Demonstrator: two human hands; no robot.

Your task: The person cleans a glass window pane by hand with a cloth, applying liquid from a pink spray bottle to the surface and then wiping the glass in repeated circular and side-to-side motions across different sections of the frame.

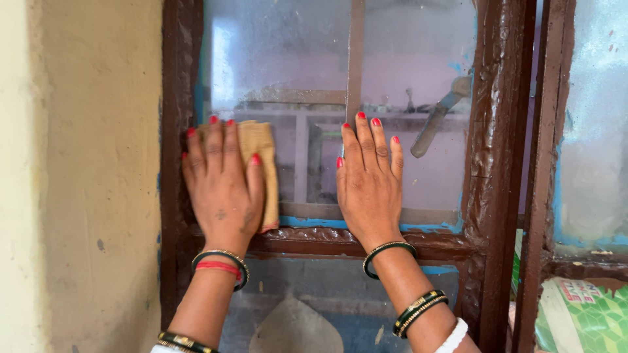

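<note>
Hands lie flat on a dusty window pane (288,72), left hand (222,186) pressing a tan cloth (261,163), right hand (369,183) bare.

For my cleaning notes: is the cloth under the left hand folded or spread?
Folded: the tan cloth shows stacked edges beside the left hand.

The left hand (222,186) pressed a tan cloth (260,171) flat against the dusty glass pane (288,59). The right hand (369,180) lay spread on the glass beside it, above the brown window frame (500,163).
</note>
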